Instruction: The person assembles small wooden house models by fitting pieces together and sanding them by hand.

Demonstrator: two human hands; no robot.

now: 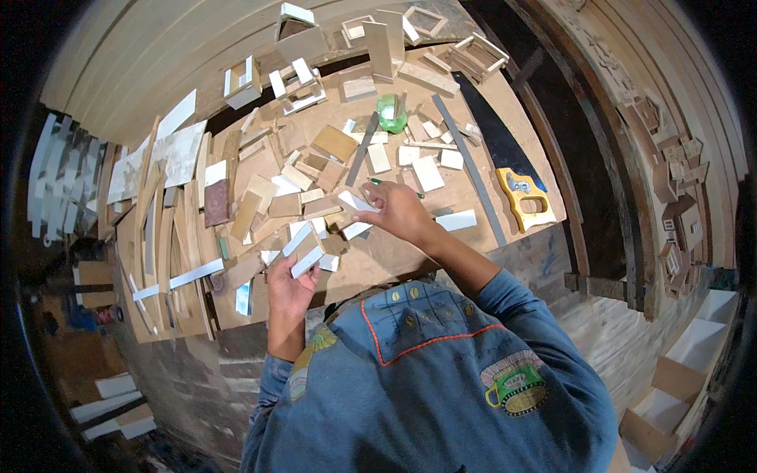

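Near the front of the wooden work board, my left hand grips a small wooden piece with white strips along it. My right hand pinches a short white-faced block between thumb and fingers, above and right of the left one. A green pen-like stick lies beside that hand, partly hidden by it. Scattered around both hands are several wood offcuts and white pieces. A crumpled green object sits farther back, between two dark flat strips.
A yellow-handled handsaw lies at the board's right end. Small wooden box frames stand at the back. Long strips and slats pile on the left. A dark gap and wooden ledge with small models are right; open boxes sit below.
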